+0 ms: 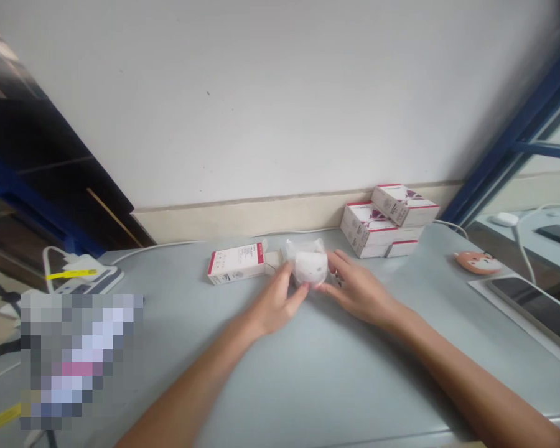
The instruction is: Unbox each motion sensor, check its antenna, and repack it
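Note:
A small white object in a clear plastic bag (pixel 310 264) sits at the middle of the grey table (pixel 308 373). My left hand (pixel 275 302) pinches its left side and my right hand (pixel 354 286) grips its right side, fingers curled around it. Just left of the bag lies an open white box with red ends (pixel 237 262), its flap open toward the bag.
A stack of similar white-and-red boxes (pixel 385 221) stands against the wall at the back right. An orange round item (pixel 478 262) and a dark tablet (pixel 532 308) lie at the right. A white device with cable (pixel 81 277) sits at the left edge.

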A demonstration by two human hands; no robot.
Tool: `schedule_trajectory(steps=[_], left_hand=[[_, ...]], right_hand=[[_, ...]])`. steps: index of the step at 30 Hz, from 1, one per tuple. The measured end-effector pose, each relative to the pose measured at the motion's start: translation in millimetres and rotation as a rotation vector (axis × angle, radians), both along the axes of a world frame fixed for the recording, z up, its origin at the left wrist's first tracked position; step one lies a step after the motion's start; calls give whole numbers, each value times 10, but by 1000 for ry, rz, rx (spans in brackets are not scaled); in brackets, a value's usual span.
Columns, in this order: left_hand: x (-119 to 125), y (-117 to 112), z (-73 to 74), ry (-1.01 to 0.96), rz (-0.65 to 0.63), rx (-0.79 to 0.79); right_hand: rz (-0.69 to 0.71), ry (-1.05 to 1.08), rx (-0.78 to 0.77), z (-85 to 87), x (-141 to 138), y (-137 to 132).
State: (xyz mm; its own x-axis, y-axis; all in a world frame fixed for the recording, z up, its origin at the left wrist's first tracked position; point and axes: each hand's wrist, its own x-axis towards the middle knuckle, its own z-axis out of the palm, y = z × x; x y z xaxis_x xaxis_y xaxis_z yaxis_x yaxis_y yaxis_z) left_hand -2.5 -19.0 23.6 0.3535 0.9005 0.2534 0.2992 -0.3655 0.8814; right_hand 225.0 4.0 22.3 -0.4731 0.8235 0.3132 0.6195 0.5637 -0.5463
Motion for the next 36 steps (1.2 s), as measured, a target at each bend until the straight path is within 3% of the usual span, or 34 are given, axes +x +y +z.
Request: schedule_trajectory(steps=[5,13,21,28,36], left_hand=[[-57,6,-38,74,-9,-17],[-52,-3,-17,-235,-8,17],[-30,-15,-23,-58,-10,10],[-1,-23,10,-159,18,-39],[2,63,-36,-149,-9,-108]], right_hand=[[82,22,-80,148,5,-77],[12,-97,8,-66,-43,-27],[-4,-84,4,-66,-26,-10],[26,-113,47,-133,-48,-2],[84,-121,18,-64,-24,-31]])
